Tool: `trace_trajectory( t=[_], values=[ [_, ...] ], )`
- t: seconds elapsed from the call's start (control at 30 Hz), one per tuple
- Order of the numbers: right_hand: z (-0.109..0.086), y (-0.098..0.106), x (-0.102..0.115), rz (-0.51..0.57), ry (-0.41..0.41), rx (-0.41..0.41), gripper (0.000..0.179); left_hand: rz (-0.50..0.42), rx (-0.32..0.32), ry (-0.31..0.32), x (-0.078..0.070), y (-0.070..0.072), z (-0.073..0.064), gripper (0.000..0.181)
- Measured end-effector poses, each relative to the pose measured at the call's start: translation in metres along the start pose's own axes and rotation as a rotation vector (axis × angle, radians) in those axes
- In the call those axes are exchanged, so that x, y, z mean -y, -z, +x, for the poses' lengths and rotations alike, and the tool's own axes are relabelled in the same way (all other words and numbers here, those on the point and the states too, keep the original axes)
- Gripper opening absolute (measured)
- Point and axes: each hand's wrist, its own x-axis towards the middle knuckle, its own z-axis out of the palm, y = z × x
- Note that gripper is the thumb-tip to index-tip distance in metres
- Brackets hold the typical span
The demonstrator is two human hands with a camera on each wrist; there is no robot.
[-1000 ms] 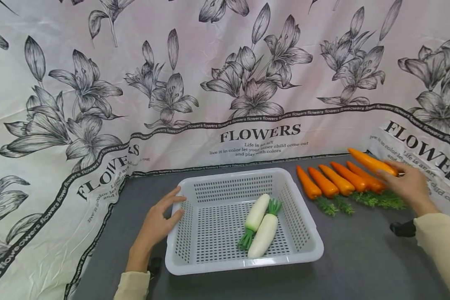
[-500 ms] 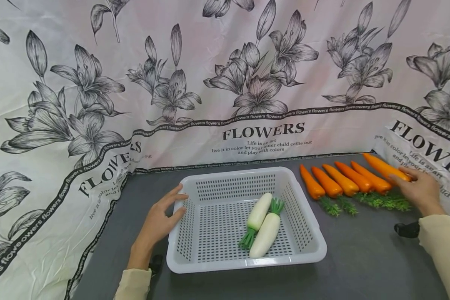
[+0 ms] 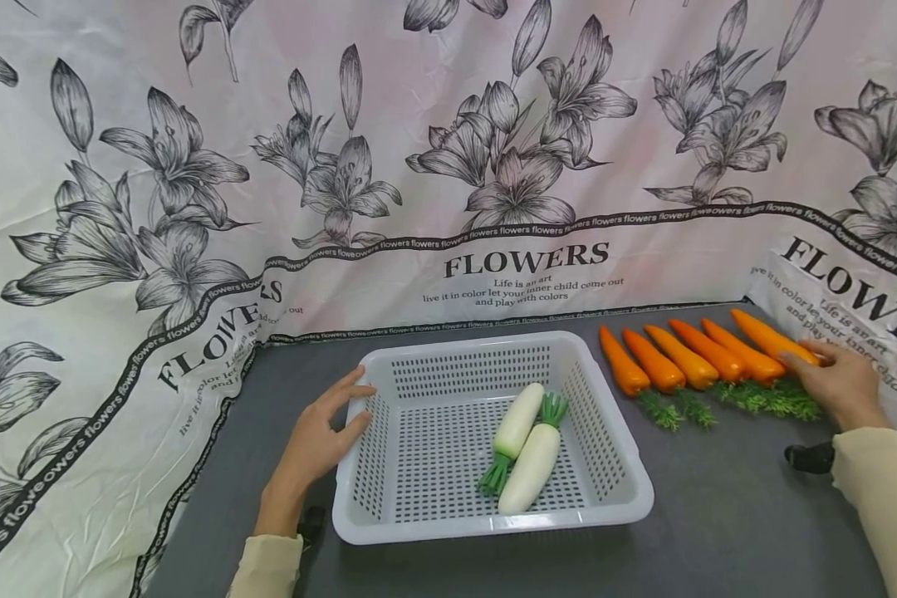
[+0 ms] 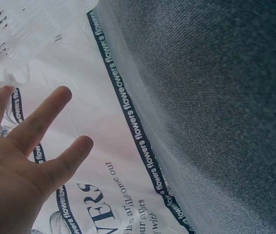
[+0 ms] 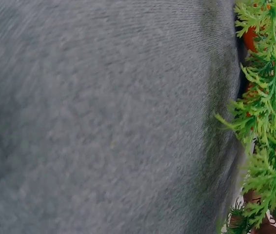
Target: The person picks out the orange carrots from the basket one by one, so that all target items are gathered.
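My right hand (image 3: 845, 382) pinches the thick end of an orange carrot (image 3: 766, 332) at the right end of a row. The carrot lies beside the others, its tip pointing to the back wall. In the right wrist view, fingers (image 5: 265, 226) show only partly behind feathery green carrot tops (image 5: 267, 122). My left hand (image 3: 321, 432) rests at the left rim of a pale grey perforated plastic basket (image 3: 493, 522), fingers spread. In the left wrist view the left hand (image 4: 21, 151) shows straight fingers near the basket's edge. Two white radishes, one (image 3: 531, 469) in front of the other (image 3: 519, 419), lie inside the basket.
Several more carrots (image 3: 689, 359) lie side by side right of the basket, leafy tops toward the front. The dark grey tabletop (image 3: 718, 515) runs back to a white flower-printed cloth (image 3: 523, 282), which hangs behind and along both sides.
My right hand has moved right and lowered the carrot to the right end of the row. The left hand stays at the basket's rim. The head view has shifted slightly.
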Motion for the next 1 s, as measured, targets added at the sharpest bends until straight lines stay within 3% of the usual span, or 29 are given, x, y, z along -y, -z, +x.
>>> trace_trajectory(
  t=[0.33, 0.77, 1.0],
  values=[
    [0.0024, -0.0008, -0.0009, -0.043, -0.035, 0.078, 0.079, -0.012, 0.003, -0.018, 0.0005, -0.001, -0.0002, 0.038],
    [-0.0012, 0.0011, 0.0021, -0.046, -0.029, 0.104, 0.081, -0.008, -0.002, -0.025, -0.0006, 0.0009, -0.0004, 0.037],
    [-0.0032, 0.0005, 0.0026, -0.072, -0.015, 0.079, 0.081, -0.008, 0.003, -0.014, 0.0008, 0.0009, 0.0004, 0.038]
  ],
)
